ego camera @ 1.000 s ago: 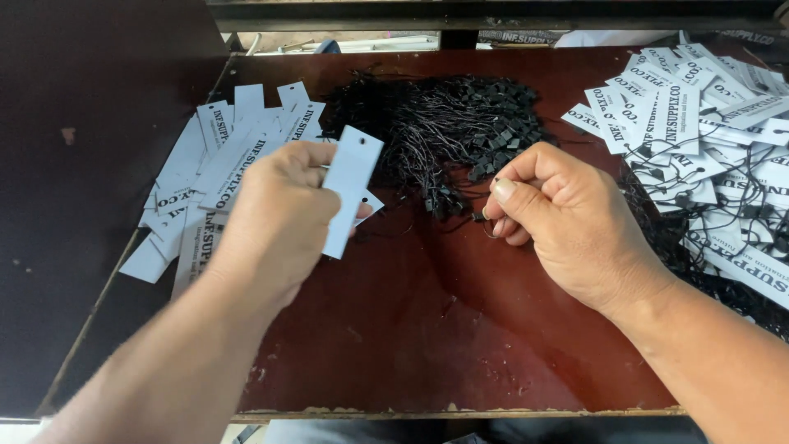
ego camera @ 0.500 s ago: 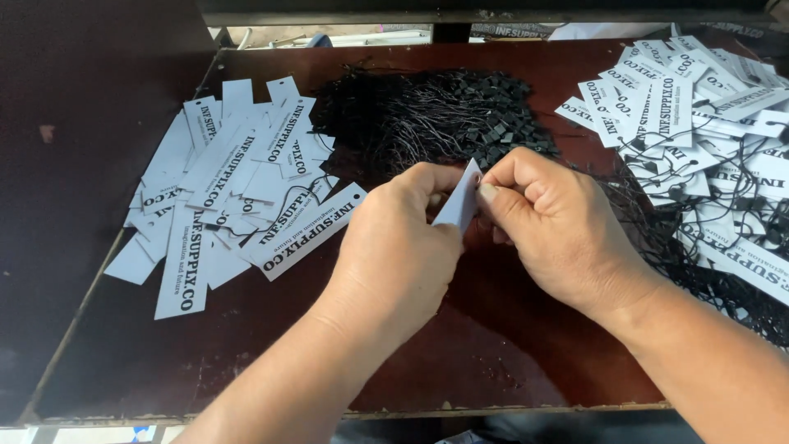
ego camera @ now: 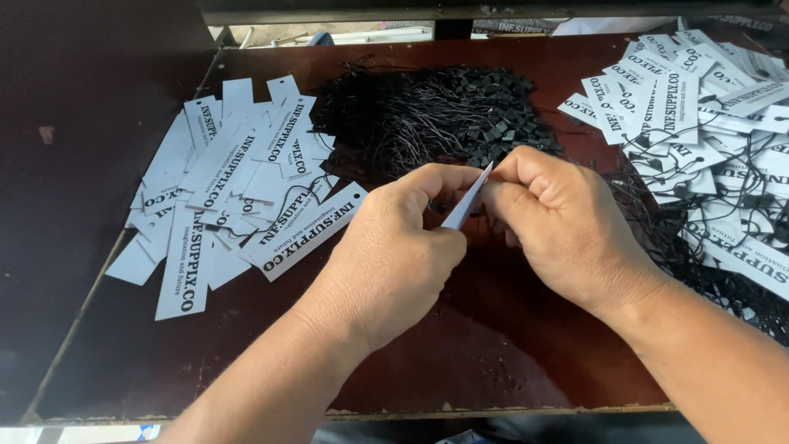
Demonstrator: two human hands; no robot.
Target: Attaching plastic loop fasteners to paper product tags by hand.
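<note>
My left hand [ego camera: 394, 255] pinches a white paper tag [ego camera: 466, 203] edge-on in the middle of the view, over a dark red table [ego camera: 493, 345]. My right hand [ego camera: 567, 230] meets it from the right, fingertips closed at the tag's upper end; anything thin held between them is hidden. Just behind both hands lies a heap of black strings with small black fasteners [ego camera: 444, 111]. Loose white printed tags [ego camera: 238, 189] without strings lie in a pile to the left.
At the right, a heap of white tags with black strings attached [ego camera: 707, 140] spreads to the table's edge. A dark panel [ego camera: 74, 164] borders the table on the left. The table's front edge [ego camera: 493, 409] runs just below my forearms.
My left hand carried the tag from the left pile to the middle and turned it edge-on. My right hand closed in on the tag's end. The view shifted slightly downward.
</note>
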